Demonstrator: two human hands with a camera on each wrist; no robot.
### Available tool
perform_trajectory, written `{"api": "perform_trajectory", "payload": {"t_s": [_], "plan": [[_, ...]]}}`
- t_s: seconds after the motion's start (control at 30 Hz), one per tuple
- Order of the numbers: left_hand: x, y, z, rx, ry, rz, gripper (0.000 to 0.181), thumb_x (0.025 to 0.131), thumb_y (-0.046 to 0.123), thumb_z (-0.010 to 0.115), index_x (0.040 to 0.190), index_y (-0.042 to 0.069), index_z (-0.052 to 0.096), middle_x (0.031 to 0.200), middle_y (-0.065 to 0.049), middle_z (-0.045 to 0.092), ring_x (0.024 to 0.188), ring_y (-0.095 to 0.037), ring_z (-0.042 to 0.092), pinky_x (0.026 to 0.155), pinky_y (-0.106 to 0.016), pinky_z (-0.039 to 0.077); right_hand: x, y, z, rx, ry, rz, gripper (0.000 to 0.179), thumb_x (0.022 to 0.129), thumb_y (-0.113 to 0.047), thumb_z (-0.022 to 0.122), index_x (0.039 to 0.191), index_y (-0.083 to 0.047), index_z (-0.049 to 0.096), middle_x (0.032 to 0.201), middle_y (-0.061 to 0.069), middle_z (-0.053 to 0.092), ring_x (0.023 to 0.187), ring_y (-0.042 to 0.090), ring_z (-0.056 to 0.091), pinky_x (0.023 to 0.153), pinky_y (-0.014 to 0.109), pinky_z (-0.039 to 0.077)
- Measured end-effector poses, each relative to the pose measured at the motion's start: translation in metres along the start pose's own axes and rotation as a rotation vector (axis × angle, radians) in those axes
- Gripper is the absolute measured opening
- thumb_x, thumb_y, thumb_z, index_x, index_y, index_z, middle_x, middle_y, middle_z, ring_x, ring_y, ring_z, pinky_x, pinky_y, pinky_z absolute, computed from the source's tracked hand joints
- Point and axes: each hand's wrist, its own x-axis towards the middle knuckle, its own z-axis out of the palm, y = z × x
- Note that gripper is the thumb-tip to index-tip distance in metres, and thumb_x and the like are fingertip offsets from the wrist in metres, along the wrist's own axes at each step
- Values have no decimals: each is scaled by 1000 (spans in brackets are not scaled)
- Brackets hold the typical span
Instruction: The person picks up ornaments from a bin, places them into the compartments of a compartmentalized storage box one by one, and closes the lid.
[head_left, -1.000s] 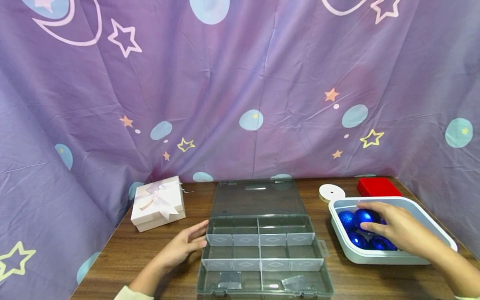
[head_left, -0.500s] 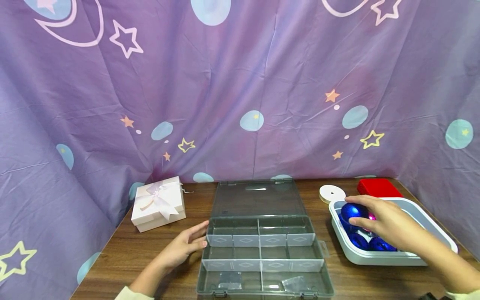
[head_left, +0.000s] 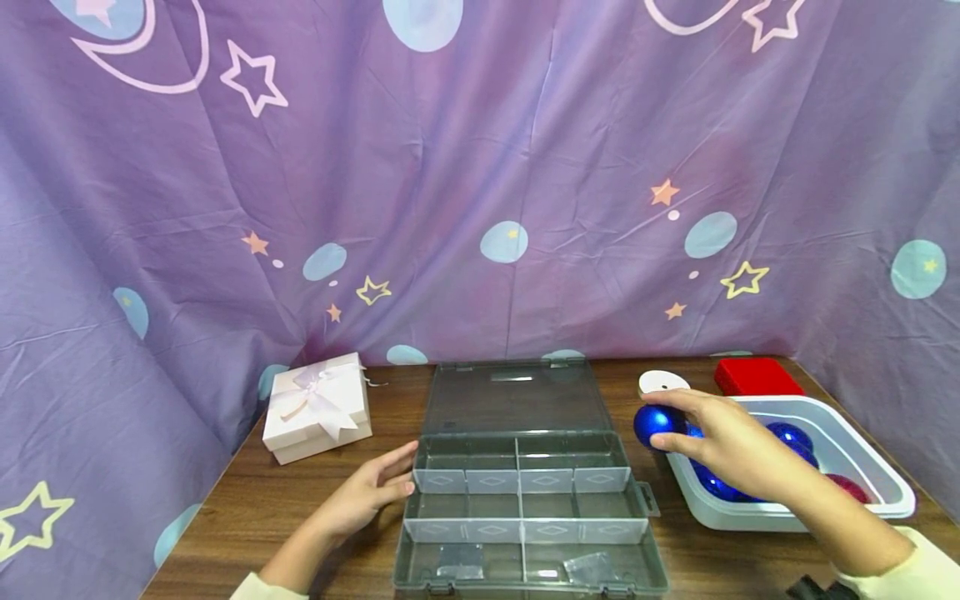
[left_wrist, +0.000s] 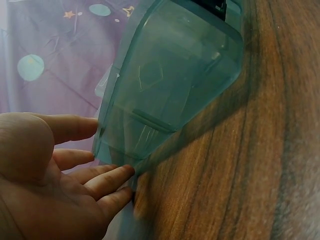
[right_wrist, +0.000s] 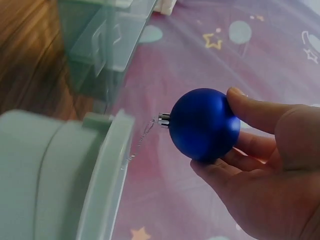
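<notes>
My right hand (head_left: 723, 442) grips a matte blue Christmas ball (right_wrist: 204, 125) between thumb and fingers, over the left rim of a pale plastic tub (head_left: 765, 518). A silver cap and a thin hanging loop (right_wrist: 142, 140) show on the ball in the right wrist view. Other blue balls (head_left: 789, 435) and a red one (head_left: 847, 487) lie in the tub, partly hidden by my arm. My left hand (head_left: 367, 492), fingers extended, touches the left side of a clear grey divided organizer box (head_left: 519, 506), whose lid (head_left: 517, 396) lies open toward the back.
At the back left sits a white gift box (head_left: 315, 408) with a ribbon bow. A white ribbon spool (head_left: 662, 382) and a red box (head_left: 757, 377) stand behind the tub. Small clear packets (head_left: 461, 561) lie in the organizer's front compartments. A purple curtain (head_left: 480, 183) hangs behind the table.
My right hand has lifted the blue ball out of the tub and carried it left to the tub's rim. The left hand has stayed in place at the organizer's side.
</notes>
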Motion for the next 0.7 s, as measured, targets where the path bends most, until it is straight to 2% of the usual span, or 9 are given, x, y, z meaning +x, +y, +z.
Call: {"api": "perform_trajectory", "payload": {"t_s": [0.07,0.2,0.37,0.7], "plan": [[0,0,0,-3,2,2,69,103,1,53,156,-17,14,157,-44,22,142,-58,34,113,-33,44,3,-5,3,27,-16,10,49,91,-29,79,134,-9,67,131,15,69,121,40,64,100,65,49],[0,-1,0,-8,5,4,68,103,0,53,156,-18,13,157,-45,21,142,-58,33,113,-31,44,9,-12,11,63,-19,-23,47,91,-28,79,132,-8,68,128,10,71,118,33,66,98,58,53],[0,-1,0,-16,6,8,69,103,2,54,156,-18,13,157,-45,21,142,-59,32,113,-29,43,18,-22,20,122,-38,-57,48,90,-26,80,131,-5,68,127,10,71,115,29,67,96,53,56],[0,0,1,-15,1,6,69,103,1,53,156,-18,13,157,-44,21,142,-58,33,113,-30,44,28,-39,40,143,-30,-95,46,91,-26,80,130,-6,69,127,8,71,117,25,66,96,49,56]]}}
